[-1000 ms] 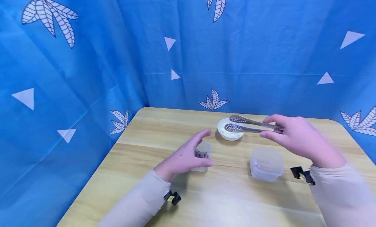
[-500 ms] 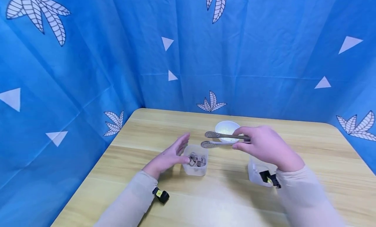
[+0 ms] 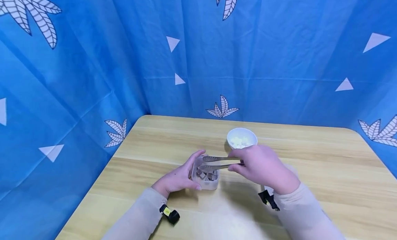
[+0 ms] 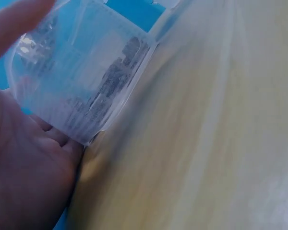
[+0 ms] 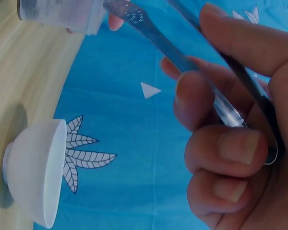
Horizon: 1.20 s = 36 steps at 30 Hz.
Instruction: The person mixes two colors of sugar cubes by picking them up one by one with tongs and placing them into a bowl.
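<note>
In the head view my left hand (image 3: 181, 174) holds a small clear plastic container (image 3: 209, 185) by its left side, thumb at the near wall and fingers at the far one. Several brown cubes (image 3: 207, 175) lie inside; the left wrist view shows the container (image 4: 81, 91) beside my palm, its dark contents blurred through the wall. My right hand (image 3: 263, 166) grips metal tongs (image 3: 224, 167) between thumb and fingers. Their perforated tips are parted over the container's mouth, with nothing visible between them. The right wrist view shows the tongs' bend (image 5: 273, 148) in my palm.
A white bowl (image 3: 242, 133) with white pieces in it stands behind my right hand. Another clear container (image 3: 291, 169) is mostly hidden under my right forearm. A blue patterned curtain (image 3: 198, 60) rises behind the wooden table (image 3: 173, 129).
The right hand has moved left and down with the tongs, from above the bowl to the container of brown cubes. My left hand has moved left and closed round that container.
</note>
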Tool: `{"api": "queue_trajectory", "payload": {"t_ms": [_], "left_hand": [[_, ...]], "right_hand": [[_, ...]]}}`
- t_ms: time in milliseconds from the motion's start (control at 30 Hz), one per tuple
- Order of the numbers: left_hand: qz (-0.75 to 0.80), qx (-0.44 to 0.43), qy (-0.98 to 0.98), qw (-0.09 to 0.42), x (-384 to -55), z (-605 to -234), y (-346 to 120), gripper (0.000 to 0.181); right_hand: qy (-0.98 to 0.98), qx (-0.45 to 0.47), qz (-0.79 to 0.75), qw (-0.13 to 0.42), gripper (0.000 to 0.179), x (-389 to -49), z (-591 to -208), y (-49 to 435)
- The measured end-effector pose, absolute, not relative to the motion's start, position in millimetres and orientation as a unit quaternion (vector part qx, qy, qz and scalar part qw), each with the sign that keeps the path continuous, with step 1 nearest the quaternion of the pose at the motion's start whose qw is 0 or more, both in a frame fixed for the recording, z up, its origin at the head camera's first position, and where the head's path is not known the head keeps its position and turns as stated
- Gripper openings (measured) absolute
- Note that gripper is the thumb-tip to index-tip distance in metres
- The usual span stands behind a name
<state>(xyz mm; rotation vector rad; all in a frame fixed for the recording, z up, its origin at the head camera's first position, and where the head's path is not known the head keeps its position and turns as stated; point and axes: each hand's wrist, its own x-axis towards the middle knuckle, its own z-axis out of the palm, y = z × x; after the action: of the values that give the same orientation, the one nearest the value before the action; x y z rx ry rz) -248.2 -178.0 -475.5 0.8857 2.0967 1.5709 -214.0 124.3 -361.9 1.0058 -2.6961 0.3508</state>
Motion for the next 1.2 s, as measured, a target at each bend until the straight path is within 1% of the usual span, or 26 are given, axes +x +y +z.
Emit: {"api": "queue_trajectory", "payload": {"t_ms": [100,267,367,500,600,833,1000,1200], "left_hand": [[0.546,0.304,0.758,0.187,-246.7,-477.6,-176.0,0.112],[0.552,0.292,0.756,0.195,-247.3,-477.3,-173.7,0.105],[0.544,0.291,0.762,0.197,-247.6,-476.7,-173.7,0.102],[0.539,0.288,0.767,0.195,-246.6,-478.0,-174.5,0.099],[0.537,0.289,0.768,0.196,-246.1,-478.0,-175.1,0.100],[0.545,0.297,0.760,0.190,-248.1,-474.7,-173.8,0.101],[0.535,0.303,0.765,0.190,-247.4,-476.3,-174.2,0.100],[0.543,0.300,0.760,0.191,-246.5,-477.4,-174.0,0.103]], "right_hand": [[-0.927,0.335,0.104,0.136,0.024,-211.1,-367.2,116.9],[-0.935,0.309,0.082,0.155,0.024,-207.1,-374.6,103.2],[-0.941,0.296,0.084,0.142,0.025,-205.5,-377.1,96.8],[-0.945,0.293,0.096,0.112,0.025,-205.6,-377.5,95.0],[-0.943,0.300,0.100,0.105,0.024,-207.0,-375.2,98.1],[-0.935,0.312,0.085,0.142,0.021,-211.4,-377.3,97.0],[-0.932,0.322,0.088,0.138,0.017,-212.2,-381.1,95.5],[-0.927,0.333,0.118,0.129,0.013,-212.2,-372.5,106.6]]}}
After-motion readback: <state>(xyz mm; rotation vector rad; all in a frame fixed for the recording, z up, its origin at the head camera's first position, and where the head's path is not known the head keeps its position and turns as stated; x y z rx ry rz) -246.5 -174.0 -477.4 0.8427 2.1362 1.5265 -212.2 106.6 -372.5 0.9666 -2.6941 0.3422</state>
